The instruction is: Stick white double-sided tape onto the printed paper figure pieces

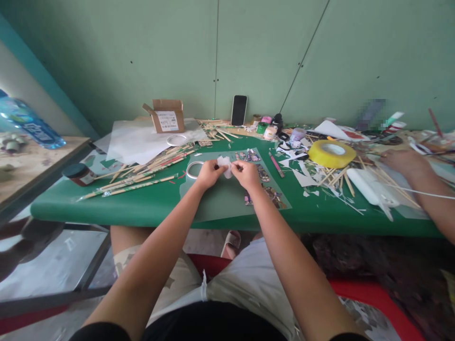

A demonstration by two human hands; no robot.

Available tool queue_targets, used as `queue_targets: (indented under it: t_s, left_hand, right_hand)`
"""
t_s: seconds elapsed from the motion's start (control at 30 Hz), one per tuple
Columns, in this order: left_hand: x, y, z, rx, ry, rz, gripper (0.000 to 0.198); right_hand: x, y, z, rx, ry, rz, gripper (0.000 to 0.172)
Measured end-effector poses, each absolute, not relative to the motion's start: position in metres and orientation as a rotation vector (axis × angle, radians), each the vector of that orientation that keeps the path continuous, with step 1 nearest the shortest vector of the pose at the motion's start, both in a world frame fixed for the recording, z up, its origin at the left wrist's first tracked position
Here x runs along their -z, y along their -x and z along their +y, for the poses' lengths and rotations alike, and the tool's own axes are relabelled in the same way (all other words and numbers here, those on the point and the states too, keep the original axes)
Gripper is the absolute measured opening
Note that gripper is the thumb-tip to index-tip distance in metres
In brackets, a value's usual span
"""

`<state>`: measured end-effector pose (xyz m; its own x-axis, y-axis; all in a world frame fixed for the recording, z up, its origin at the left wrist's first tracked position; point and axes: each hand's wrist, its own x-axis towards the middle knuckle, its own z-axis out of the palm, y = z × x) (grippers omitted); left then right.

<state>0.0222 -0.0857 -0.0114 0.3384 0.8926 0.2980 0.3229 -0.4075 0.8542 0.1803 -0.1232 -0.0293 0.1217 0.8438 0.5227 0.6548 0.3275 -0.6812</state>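
Observation:
A small whitish, translucent piece (224,166) is held up between both hands, above a clear sheet (216,203) on the green table cover. My left hand (209,174) pinches its left side, fingers closed. On its right edge, the thumb and fingers of my right hand (247,174) are pressed together. Just left of my left hand lies a silvery ring (194,170). Patterned cut-out pieces (263,173) rest on the sheet beside and beyond my right hand.
Bundled sticks (142,177) and a dark jar (78,174) lie left. An open carton (168,116) and a phone (239,110) stand behind. Rightward are yellow tape (332,153), paper scraps, a white glue gun (371,187) and another person's hand (403,163).

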Motion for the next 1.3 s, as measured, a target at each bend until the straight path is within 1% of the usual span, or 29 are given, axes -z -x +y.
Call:
queue_targets:
  t_s: [0.2,0.4,0.53,0.63,0.9,1.17,1.3]
  left_hand:
    - [0.013,-0.022,-0.085,-1.046,-1.889,1.069,0.033]
    - [0.015,-0.023,-0.084,-0.997,-1.861,0.996,0.027]
    - [0.016,-0.023,-0.084,-0.960,-1.885,0.950,0.021]
    - [0.015,-0.022,-0.086,-0.936,-1.915,0.916,0.018]
    - [0.014,-0.022,-0.087,-0.950,-1.942,0.895,0.020]
    - [0.014,-0.024,-0.085,-1.113,-1.895,0.942,0.023]
    - [0.015,-0.022,-0.083,-1.119,-1.874,0.927,0.025]
  right_hand:
    - [0.034,-0.182,-0.116,-0.176,1.440,-1.408,0.015]
    - [0.037,-0.188,-0.113,-0.122,1.430,-1.284,0.023]
    - [0.033,-0.184,-0.116,-0.170,1.314,-1.393,0.030]
    - [0.030,-0.178,-0.120,-0.262,1.247,-1.522,0.032]
    - [0.024,-0.179,-0.124,-0.353,1.224,-1.606,0.039]
    - [0.024,-0.177,-0.125,-0.391,1.216,-1.623,0.042]
    - [0.024,-0.176,-0.126,-0.377,1.224,-1.603,0.044]
